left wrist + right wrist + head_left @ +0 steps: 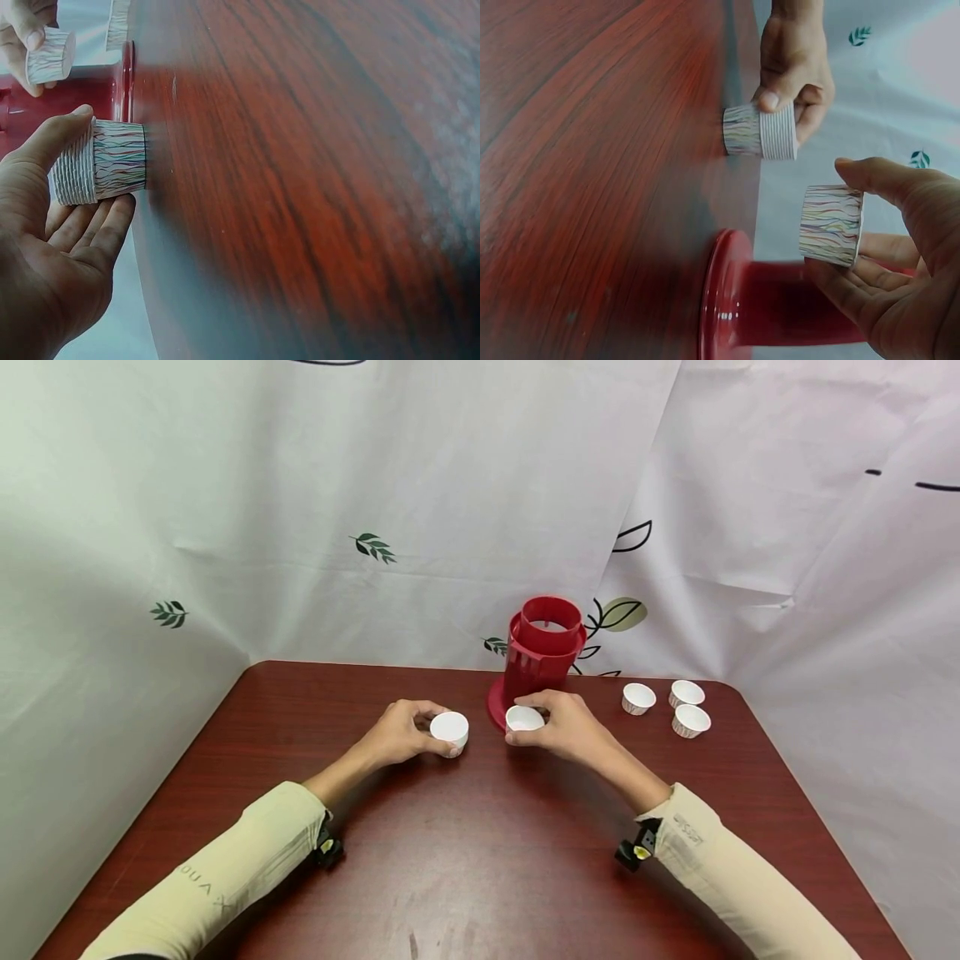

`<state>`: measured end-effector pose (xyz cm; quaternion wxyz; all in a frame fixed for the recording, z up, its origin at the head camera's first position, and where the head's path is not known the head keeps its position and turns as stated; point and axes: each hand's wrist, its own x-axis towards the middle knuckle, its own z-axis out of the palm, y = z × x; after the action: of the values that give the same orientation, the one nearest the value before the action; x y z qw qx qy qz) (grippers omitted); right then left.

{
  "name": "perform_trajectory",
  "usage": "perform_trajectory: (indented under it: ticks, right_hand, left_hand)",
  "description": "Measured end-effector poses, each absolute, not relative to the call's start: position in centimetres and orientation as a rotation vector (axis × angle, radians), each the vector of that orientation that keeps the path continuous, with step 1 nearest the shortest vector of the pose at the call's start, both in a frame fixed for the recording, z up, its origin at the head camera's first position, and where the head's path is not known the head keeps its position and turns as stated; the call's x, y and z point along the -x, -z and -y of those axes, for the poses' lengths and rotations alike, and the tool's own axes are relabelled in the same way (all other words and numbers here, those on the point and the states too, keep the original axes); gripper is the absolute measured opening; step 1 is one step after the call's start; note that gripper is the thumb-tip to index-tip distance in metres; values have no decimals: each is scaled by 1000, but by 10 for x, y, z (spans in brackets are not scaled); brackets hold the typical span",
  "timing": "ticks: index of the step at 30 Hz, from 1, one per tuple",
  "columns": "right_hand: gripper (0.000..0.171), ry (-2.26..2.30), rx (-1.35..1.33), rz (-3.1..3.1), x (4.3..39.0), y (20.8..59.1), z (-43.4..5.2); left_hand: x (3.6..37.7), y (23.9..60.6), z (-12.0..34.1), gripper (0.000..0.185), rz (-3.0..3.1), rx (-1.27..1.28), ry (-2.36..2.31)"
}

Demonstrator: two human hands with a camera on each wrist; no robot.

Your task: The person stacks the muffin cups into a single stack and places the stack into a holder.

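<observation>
- Paper, thin and pleated: the small white cup with wavy coloured stripes [450, 731] in the left hand [401, 735] stands base-down on the dark red wood-grain table [465, 860]. Thumb and fingers curl round its wall, so a hard squeeze would likely crumple the pleats.
- Its twin, a second striped paper cup [523, 719], is pinched by the thumb and fingers of the right hand [570, 727] and, in the right wrist view, sits lifted clear of the table, just in front of the tall red plastic cylinder on a round base [542, 660]. A loose pinch could let it drop and roll — it looks light.
- That red cylinder stands right behind the right hand's knuckles; a careless move backward might knock or shift it.
- Three more white paper cups [671, 706] cluster to the right, well apart from both hands. A sweeping sleeve could scatter them.
- Whether either held cup has anything inside I cannot tell for certain — both look empty from above.
</observation>
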<state>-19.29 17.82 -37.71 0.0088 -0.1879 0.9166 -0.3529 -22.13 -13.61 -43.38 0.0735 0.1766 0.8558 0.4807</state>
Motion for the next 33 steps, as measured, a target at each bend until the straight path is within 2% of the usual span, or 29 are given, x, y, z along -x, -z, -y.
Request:
perform_trajectory:
  ticks: [23,33]
  right_hand:
    - [64,1169,665,-2824,201,374,-131]
    - [68,1270,714,-2777,228,400,-107]
  left_hand:
    - [221,435,138,53,-2577,-560,-1437]
    - [221,435,138,53,-2573,-587,-1439]
